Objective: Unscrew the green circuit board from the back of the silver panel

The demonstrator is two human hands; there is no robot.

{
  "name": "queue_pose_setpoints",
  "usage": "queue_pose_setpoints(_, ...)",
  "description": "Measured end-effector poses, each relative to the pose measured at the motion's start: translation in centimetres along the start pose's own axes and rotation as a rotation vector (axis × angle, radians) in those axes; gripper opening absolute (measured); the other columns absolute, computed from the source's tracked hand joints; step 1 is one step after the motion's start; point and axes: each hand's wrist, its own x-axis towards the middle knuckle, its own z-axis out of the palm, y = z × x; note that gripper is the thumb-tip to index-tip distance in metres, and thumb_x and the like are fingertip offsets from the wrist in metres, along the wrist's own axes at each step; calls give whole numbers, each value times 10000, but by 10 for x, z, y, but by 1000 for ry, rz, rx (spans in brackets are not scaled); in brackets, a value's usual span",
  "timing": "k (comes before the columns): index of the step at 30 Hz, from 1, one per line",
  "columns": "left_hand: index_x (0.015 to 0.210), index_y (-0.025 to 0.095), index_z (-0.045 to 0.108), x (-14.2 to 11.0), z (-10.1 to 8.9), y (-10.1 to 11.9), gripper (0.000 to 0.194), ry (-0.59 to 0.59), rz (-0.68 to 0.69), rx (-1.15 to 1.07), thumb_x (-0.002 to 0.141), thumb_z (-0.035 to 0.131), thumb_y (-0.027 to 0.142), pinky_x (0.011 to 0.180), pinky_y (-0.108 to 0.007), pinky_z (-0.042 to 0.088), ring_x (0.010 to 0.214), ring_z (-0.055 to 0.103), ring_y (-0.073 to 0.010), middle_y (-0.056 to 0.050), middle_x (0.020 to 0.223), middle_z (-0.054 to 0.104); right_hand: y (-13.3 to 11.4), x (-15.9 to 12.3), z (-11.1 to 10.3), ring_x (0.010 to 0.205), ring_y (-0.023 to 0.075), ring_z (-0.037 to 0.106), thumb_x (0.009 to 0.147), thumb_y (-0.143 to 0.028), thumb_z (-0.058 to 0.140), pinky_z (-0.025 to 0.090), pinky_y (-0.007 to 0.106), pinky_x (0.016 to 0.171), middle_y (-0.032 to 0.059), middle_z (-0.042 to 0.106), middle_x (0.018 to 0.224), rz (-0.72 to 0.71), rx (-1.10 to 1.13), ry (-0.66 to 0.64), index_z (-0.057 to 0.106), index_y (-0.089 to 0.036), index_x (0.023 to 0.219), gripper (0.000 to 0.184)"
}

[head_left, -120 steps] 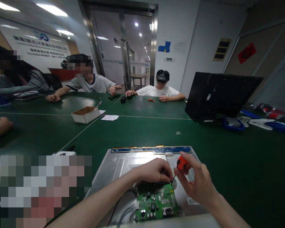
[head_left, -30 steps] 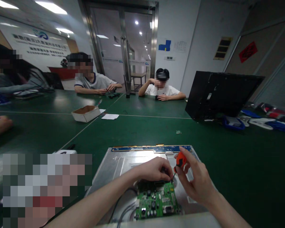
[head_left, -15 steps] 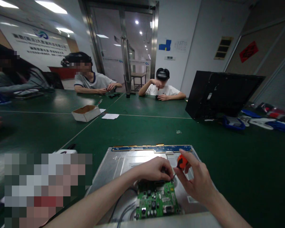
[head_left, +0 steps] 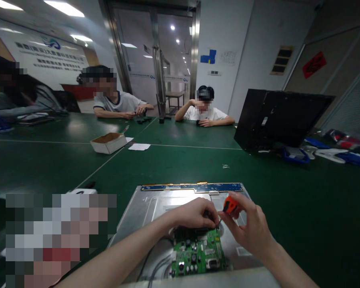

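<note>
My right hand [head_left: 250, 226] grips the orange-and-black handle of a small screwdriver [head_left: 229, 205]. Its thin shaft slants down to the upper right corner of a green circuit board [head_left: 198, 252]. Beside that corner, the fingers of my left hand [head_left: 198, 212] are pinched together next to the screwdriver's tip; what they hold, if anything, is hidden. The board lies on the silver metal back of a flat panel [head_left: 150, 216], and my left hand covers part of its upper edge. A narrow blue circuit strip [head_left: 168, 187] runs along the panel's far edge.
Grey cables [head_left: 160, 266] lie left of the board. Farther off are a white open box [head_left: 109, 144], paper [head_left: 139, 147], a tiny clear packet [head_left: 226, 166] and a large black casing [head_left: 282, 120]. Other people [head_left: 120, 104] sit around the green table [head_left: 180, 160].
The orange handle has turned slightly between my right fingers. My left hand has stayed in place. At the left edge, another person's hand has moved mostly out of view.
</note>
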Motion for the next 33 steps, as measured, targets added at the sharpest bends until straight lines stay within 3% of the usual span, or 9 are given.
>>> queue_pose_setpoints(7, 788, 154, 716, 0, 1, -2, 85, -10, -4, -16, 755, 695, 78, 660, -211, 442, 704, 586, -144, 17, 758, 651, -3, -1, 0, 492, 119, 583, 935, -214, 478, 496, 240, 459, 35, 673, 827, 38, -13, -77, 331, -176, 1390, 479)
queue_pose_setpoints(13, 804, 167, 727, 2, 1, -5, 101, -23, 0, -12, 745, 708, 88, 687, -222, 451, 723, 599, -151, 18, 763, 668, -1, -4, 2, 468, 119, 567, 928, -201, 501, 464, 229, 446, -25, 618, 698, 58, -13, -69, 323, -192, 1396, 500)
queue_pose_setpoints(20, 804, 158, 707, 1, 0, -6, 47, -21, 8, 5, 770, 707, 126, 659, -218, 441, 706, 588, -146, 21, 732, 639, -1, -2, 1, 465, 115, 536, 952, -298, 510, 437, 224, 436, -34, 579, 688, 12, -24, -48, 346, -196, 1358, 450)
queue_pose_setpoints(28, 798, 167, 730, 3, 2, -7, 100, -29, 1, -27, 755, 699, 82, 683, -219, 463, 707, 609, -149, 16, 746, 675, -1, -5, 1, 480, 128, 571, 918, -188, 484, 470, 242, 449, -9, 639, 717, 60, -6, -88, 292, -185, 1439, 555)
queue_pose_setpoints(33, 794, 165, 725, 2, 1, -6, 96, -22, -4, -12, 749, 705, 83, 648, -209, 444, 683, 587, -138, 19, 741, 656, 0, -4, 2, 473, 124, 569, 933, -224, 502, 462, 231, 444, -34, 602, 673, 41, -31, -53, 319, -201, 1397, 499)
